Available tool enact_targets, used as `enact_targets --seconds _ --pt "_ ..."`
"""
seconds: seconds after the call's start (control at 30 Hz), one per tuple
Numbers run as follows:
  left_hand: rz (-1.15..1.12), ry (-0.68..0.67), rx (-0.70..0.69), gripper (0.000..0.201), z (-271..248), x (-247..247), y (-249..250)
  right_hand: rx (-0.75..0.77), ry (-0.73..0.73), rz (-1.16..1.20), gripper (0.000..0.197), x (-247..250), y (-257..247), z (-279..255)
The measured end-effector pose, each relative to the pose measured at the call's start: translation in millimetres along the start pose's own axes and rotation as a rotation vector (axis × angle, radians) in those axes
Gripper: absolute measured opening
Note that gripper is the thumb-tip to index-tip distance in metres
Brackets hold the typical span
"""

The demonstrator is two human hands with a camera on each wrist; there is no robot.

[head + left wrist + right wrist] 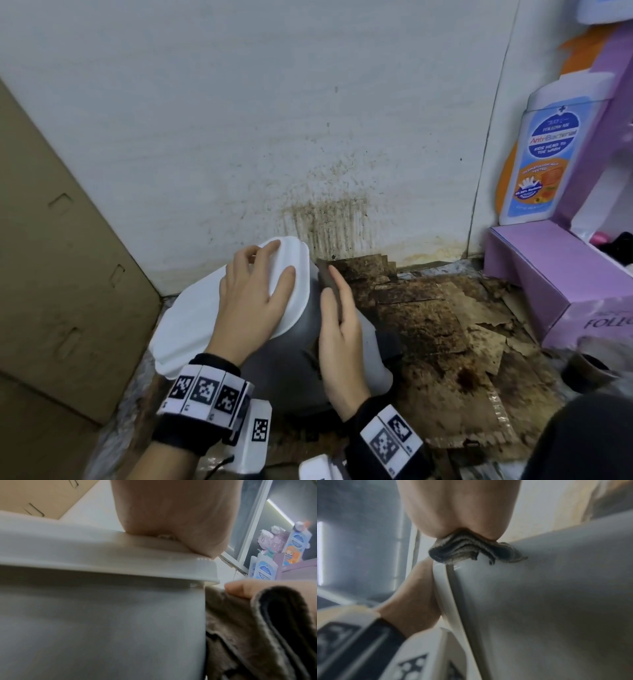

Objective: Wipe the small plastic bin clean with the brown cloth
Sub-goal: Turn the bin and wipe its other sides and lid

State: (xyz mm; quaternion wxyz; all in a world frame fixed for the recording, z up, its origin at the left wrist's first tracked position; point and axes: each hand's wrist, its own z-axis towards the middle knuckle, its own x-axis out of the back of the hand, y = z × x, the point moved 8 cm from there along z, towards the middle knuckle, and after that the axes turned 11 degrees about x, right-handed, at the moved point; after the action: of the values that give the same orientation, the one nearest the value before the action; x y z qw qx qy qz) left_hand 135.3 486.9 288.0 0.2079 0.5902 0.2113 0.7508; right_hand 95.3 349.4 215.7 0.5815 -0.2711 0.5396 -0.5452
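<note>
— Wrist bands with black-and-white markers sit closest, one on each arm. What is the left hand doing?

— It lies spread, fingers straight, palm flat on the white lid of the bin, which is tipped over on its side on the floor.

— And the right hand?

— It presses the folded brown cloth against the grey side of the bin, just under the lid's rim. The right wrist view shows the folds bunched under the palm; the fingers lie fairly straight along the cloth, with the thumb alongside.

— Where is the bin?

— On the floor near the wall, close to the corner where a cardboard box leans at the left.

— Around it?

— Stained, torn cardboard sheets cover the floor to the right. The wall carries brown splatter just above the bin. Farther right stands a purple display box with a wash bottle on it.
</note>
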Motion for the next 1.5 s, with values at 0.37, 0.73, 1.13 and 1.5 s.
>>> enact_targets --seconds 0.37,0.73,1.13,1.5 --pt "-0.045 0.021 -0.035 0.058 -1.7 15.6 -24.5 -0.043 -0.093 -0.187 0.049 -20.6 4.6 29.4" --pt "-0.052 0.045 -0.042 0.058 0.6 16.2 -27.1 0.207 -0.494 -0.622 0.051 -43.3 20.6 33.5" --pt "-0.064 0.063 -0.040 0.056 -0.8 16.1 -22.9 -0.061 -0.239 -0.645 0.049 58.2 105.7 26.9" --pt "-0.002 0.081 -0.055 0.059 -3.1 11.2 -19.6 -0.193 -0.179 -0.595 0.051 66.3 105.3 27.5"
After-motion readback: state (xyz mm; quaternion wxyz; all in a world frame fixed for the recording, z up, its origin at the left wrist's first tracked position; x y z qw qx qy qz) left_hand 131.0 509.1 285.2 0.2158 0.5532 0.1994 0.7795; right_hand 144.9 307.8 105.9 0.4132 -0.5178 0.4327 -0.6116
